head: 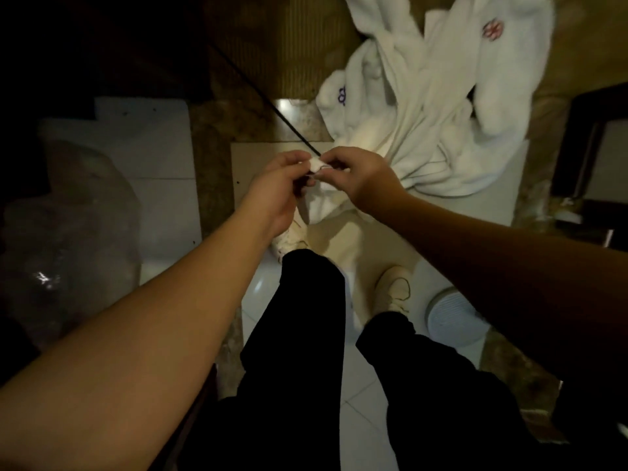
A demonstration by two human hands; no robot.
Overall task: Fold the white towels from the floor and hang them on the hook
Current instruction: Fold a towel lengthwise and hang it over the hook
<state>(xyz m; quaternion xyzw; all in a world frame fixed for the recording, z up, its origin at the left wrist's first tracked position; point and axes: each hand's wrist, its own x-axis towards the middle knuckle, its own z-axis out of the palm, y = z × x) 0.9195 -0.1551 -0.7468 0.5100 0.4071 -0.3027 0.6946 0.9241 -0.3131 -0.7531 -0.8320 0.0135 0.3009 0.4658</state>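
Looking down at white towels (pixel 438 107) lying bunched on the floor (pixel 258 158), just past the shoes (pixel 392 288). Pinching one towel corner (pixel 317 164) with both hands: left hand (pixel 278 185) curling fingers round it, right hand (pixel 356 175) nipping the same bit from the other side, hands nearly touching. Showing purple and red embroidered marks on the towels. Thin dark rod (pixel 265 93) slanting left of the towels.

Bathroom: glossy tiled floor (pixel 353 419), embroidered towels (pixel 424 96).
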